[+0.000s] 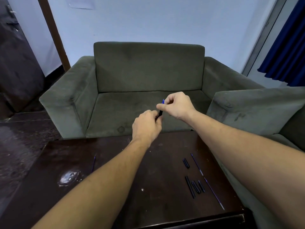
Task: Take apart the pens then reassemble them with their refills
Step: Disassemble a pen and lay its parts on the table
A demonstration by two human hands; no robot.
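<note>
Grey-green sofa behind, dark table strewn with pen parts, and above it the left hand grips a black pen while the right hand pinches its blue tip; best pull straight, I'd say.

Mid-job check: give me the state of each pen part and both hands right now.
Pen: raised, gripped by both hands, blue tip up.
Left hand: closed on its lower end.
Right hand: pinching its upper end.
Refills: loose on table.
Black barrel pieces: separated, lying on table.
</note>
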